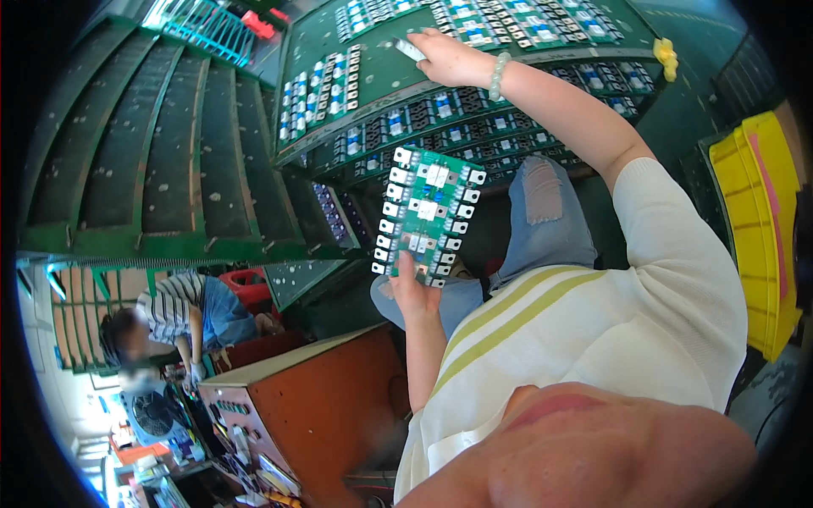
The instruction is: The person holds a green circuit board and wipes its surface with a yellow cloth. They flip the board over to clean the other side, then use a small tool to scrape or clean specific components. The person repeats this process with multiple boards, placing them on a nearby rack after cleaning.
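Observation:
A green circuit board (428,216) is held up in front of the rack, with rows of silver-tabbed black components along both long edges and white and blue parts in the middle. My left hand (413,292) grips it at its lower end, thumb across the face. My right hand (449,59) reaches over the rack's top shelf (385,72), its fingers closed round a small flat whitish-grey piece (410,49) whose kind I cannot make out. Similar circuit boards (320,93) lie to its left on that shelf, and more boards (525,24) lie behind it.
Lower tiers of the rack carry more boards (449,110). A green slatted rack (135,144) stands at left. An orange-brown cabinet (330,406) is near my left side. A co-worker (182,313) bends over a cluttered bench at lower left. Yellow bins (758,229) stand at right.

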The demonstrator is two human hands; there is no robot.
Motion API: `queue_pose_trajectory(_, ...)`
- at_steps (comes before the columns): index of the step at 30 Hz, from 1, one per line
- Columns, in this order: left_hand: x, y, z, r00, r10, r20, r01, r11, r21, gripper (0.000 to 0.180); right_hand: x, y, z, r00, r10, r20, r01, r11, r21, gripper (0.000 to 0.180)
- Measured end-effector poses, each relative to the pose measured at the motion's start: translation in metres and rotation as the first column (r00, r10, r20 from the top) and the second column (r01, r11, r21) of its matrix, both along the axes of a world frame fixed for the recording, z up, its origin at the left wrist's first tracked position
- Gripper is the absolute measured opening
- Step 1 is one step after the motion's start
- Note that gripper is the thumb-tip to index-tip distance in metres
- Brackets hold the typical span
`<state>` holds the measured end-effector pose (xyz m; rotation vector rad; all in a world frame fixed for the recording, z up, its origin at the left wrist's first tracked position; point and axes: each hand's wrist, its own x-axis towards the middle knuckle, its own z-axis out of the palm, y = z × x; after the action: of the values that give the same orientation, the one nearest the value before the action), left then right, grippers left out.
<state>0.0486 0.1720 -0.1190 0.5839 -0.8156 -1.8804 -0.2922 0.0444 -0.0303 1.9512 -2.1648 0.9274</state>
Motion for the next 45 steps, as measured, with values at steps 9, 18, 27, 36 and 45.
queue_pose_trajectory(9, -0.003, 0.009, 0.013, 0.980, 0.196, 0.043, -0.191, 0.975, -0.110, 0.041, 0.117, 0.047, 0.022, 0.788, 0.377, 0.488, -0.324, 0.926, -0.192, 0.068)
queue_pose_trajectory(18, -0.027, 0.024, 0.030, 0.992, 0.089, -0.084, -0.091, 0.995, -0.027, 0.048, 0.130, 0.069, 0.027, 0.993, 0.107, 0.042, -0.100, 0.984, -0.150, 0.065)
queue_pose_trajectory(27, -0.003, 0.008, 0.020, 0.983, -0.114, -0.143, 0.134, 0.981, 0.137, 0.088, 0.115, 0.072, 0.049, 0.979, 0.202, -0.030, -0.203, 0.978, -0.048, 0.065)
queue_pose_trajectory(36, -0.023, -0.041, 0.123, 0.783, 0.232, 0.578, 0.028, 0.914, -0.405, 0.047, 0.144, 0.073, 0.079, 0.917, 0.398, -0.033, -0.395, 0.916, 0.069, 0.062)
queue_pose_trajectory(45, -0.037, -0.036, 0.120, 0.825, 0.227, 0.517, 0.001, 0.915, -0.403, 0.041, 0.139, 0.073, 0.089, 0.874, 0.484, 0.051, -0.486, 0.873, 0.044, 0.062)
